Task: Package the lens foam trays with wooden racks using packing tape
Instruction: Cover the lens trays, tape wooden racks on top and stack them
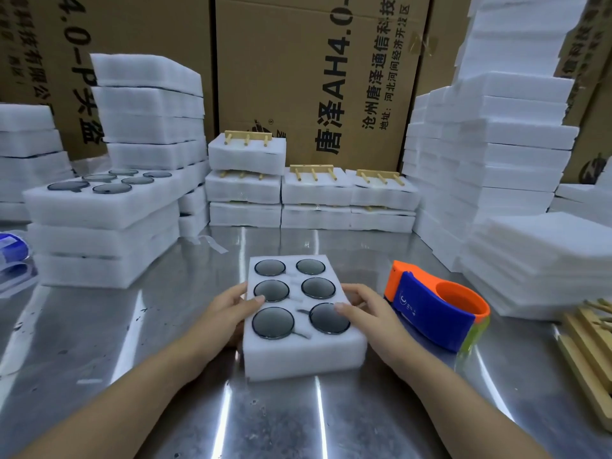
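"唐泽AH4.0" and "沧州唐泽通信科技" are read sideways on the middle cardboard box (318, 81); "4.0-P头盔" is seen on the left box (66, 61).

Both forearms are bare, with no sleeves in view. The left hand (228, 309) and right hand (367, 309) wear no gloves or rings.

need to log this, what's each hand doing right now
Left hand: gripping the left side of the foam tray.
Right hand: gripping the tray's right side.

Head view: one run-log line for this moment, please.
stage: tray placed | lens foam tray: on table, uncovered | left hand, right hand: gripping sides | tape dispenser: idle
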